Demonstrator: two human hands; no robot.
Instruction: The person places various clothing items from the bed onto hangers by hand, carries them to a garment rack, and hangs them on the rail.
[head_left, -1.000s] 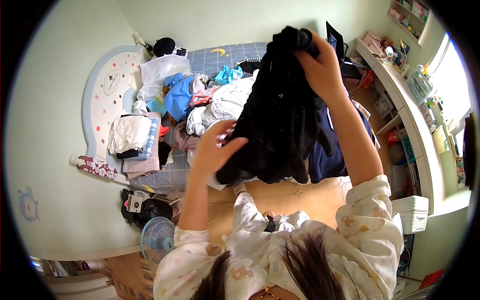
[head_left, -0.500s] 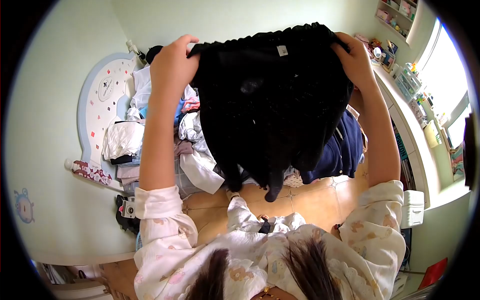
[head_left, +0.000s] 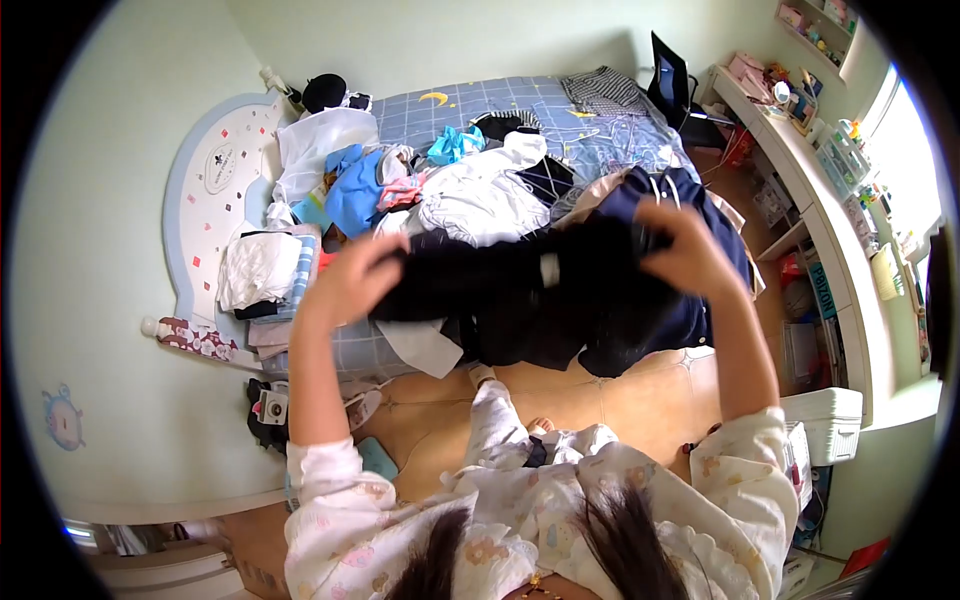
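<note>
A black garment with a gathered elastic edge and a small white label (head_left: 530, 285) hangs between my two hands, blurred by motion. My left hand (head_left: 362, 275) is closed on one end of its upper edge, and my right hand (head_left: 685, 248) grips the opposite end. Its lower part droops over the near side of the bed in loose folds, so its full shape is hidden. Just behind it lie a white garment (head_left: 480, 200) and a navy garment (head_left: 690, 215) with pale drawstrings.
The bed (head_left: 405, 115) bears heaped clothes, including a blue garment (head_left: 355, 195), and a folded white stack (head_left: 258, 270) by the headboard (head_left: 190, 200). A laptop (head_left: 668, 85) stands at the far right corner. A long desk (head_left: 800, 170) runs along the window; a white box (head_left: 825, 420) sits below.
Both hands have come down with the black garment, and it has gone from spread and hanging to slack and bunched. More of the bed shows behind it.
</note>
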